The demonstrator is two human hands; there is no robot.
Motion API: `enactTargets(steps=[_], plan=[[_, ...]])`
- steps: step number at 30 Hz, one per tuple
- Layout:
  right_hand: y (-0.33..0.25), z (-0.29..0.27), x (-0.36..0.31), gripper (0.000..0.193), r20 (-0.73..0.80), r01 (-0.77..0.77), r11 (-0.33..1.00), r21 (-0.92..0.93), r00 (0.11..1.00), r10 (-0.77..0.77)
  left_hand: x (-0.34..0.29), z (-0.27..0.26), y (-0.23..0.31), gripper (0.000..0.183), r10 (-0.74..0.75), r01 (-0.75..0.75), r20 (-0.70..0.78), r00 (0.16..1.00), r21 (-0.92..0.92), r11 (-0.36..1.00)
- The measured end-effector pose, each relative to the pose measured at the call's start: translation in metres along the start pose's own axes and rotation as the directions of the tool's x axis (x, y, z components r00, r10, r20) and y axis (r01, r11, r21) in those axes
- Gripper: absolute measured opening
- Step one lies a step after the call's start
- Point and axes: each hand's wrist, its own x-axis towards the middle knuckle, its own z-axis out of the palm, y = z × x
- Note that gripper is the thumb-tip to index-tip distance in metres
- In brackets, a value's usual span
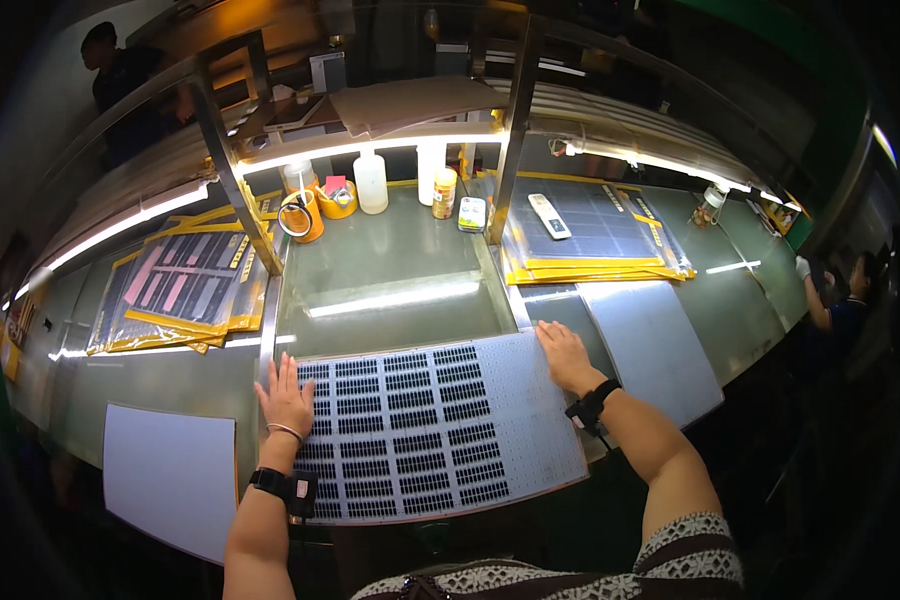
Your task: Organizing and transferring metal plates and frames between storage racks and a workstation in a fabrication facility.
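Observation:
A flat white panel with rows of small black rectangles (400, 430), looking like a circuit board panel, lies before me over the front of the glass-topped bench. My left hand (286, 400) rests along its left edge, fingers stretched out and slightly spread. At the far right corner, my right hand (565, 355) lies with its fingers extended over the edge; their undersides are hidden. Neither hand is wrapped round the panel. Each wrist wears a black strap with a small box.
Plain pale sheets lie left (170, 470) and right (655, 350). Yellow-edged film stacks sit left (195, 280) and right (595, 225), the latter under a white handheld device (547, 216). Behind stand a white bottle (371, 182) and orange tape rolls (302, 216). A metal post (510, 150) rises nearby.

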Motion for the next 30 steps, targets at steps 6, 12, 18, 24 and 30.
enactTargets(steps=[6,12,18,24,30], plan=[[-0.017,-0.035,-0.088,0.052,-0.089,0.211,0.974,0.076,0.975,-0.204,-0.002,-0.003,0.010,0.066,-0.172,0.169,0.137,0.976,0.037,0.985],[-0.051,-0.047,-0.229,0.046,-0.041,0.299,0.934,0.198,0.954,-0.297,-0.055,-0.013,0.004,0.078,-0.228,0.217,0.095,0.969,0.116,0.969],[-0.042,-0.042,-0.213,0.042,-0.116,0.133,0.979,0.154,0.986,-0.116,-0.222,-0.059,0.011,0.076,-0.112,0.112,0.053,0.992,-0.004,0.994],[-0.030,-0.028,-0.174,0.039,-0.136,0.352,0.928,0.121,0.932,-0.336,-0.257,-0.060,0.023,0.028,-0.633,0.465,-0.130,0.763,-0.569,0.678],[-0.037,-0.042,-0.160,0.018,-0.316,0.440,0.894,0.088,0.863,-0.394,-0.215,-0.049,0.003,0.022,-0.697,0.307,0.327,0.638,-0.938,-0.159]])
